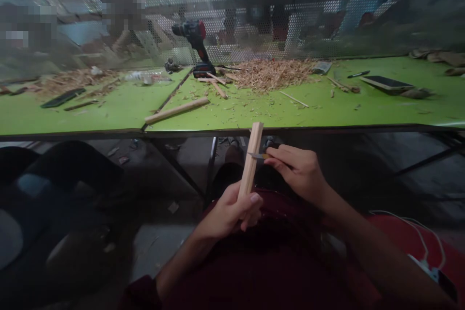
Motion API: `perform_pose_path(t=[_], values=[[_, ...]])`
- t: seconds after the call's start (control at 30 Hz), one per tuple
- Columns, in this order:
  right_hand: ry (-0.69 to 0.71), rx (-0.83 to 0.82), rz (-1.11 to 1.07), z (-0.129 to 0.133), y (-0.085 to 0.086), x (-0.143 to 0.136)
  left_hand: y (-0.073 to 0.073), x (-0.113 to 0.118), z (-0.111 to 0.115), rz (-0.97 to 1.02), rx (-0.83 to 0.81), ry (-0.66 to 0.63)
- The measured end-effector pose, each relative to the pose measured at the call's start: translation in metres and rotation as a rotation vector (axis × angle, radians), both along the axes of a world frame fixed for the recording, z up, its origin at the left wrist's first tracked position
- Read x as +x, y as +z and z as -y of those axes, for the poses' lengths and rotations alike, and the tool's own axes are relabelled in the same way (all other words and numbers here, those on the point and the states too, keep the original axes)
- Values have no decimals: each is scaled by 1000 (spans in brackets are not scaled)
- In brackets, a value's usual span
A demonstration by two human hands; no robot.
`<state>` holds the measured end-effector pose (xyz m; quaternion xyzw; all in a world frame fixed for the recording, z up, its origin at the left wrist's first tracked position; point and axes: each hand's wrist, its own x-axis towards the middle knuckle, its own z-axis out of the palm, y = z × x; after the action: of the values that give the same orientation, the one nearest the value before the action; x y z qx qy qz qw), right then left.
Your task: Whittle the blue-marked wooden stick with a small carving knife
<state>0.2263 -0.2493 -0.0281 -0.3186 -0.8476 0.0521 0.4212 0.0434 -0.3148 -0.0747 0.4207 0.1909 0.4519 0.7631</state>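
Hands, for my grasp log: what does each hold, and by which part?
Left hand: the wooden stick, by its near end. Right hand: the knife, by its handle.

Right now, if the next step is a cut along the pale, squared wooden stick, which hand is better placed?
Probably the right hand: it grips the yellow-handled, metal-bladed knife, whose blade crosses the stick. The left hand holds the stick's near end.
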Motion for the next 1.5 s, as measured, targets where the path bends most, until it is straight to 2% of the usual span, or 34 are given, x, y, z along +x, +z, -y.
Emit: perform_pose_path(t=[0.13,0.27,0.37,0.5,0.63,0.7,0.77,0.8,0.87,0.93,1.0,1.13,1.2,1.3,1.4,1.5], values=[[-15,27,35,0,0,3,-2,-5,1,-90,13,-14],[-63,196,193,-3,1,6,-2,-7,5,-158,-4,23],[-79,313,319,-8,9,10,-1,-10,9,-219,-14,23],[-58,426,359,-14,17,10,-1,-12,8,-177,-20,3],[-28,466,391,-26,16,3,-2,-15,6,-167,-13,45],[-76,398,424,-41,18,3,-2,-18,9,-224,-28,79],[-238,276,420,-64,28,10,-2,-21,14,-292,-50,51],[-362,197,383,-76,34,16,-3,-22,16,-309,-64,18],[-481,158,302,-95,49,29,-3,-23,17,-248,-104,-21],[-434,19,131,-99,57,38,-5,-23,10,-91,-148,55],[-331,-153,31,-89,54,41,-7,-22,0,39,-161,55],[-53,-531,-13,-56,21,29,-13,-17,-18,99,-101,-13],[18,-591,-4,-47,7,19,-14,-14,-22,77,-52,-11],[-80,-485,191,-43,1,4,-9,-11,-26,-18,44,41],[-265,-293,406,-44,9,-12,2,-9,-32,-184,56,117],[-348,-96,458,-46,18,-26,14,-3,-40,-260,46,257]])
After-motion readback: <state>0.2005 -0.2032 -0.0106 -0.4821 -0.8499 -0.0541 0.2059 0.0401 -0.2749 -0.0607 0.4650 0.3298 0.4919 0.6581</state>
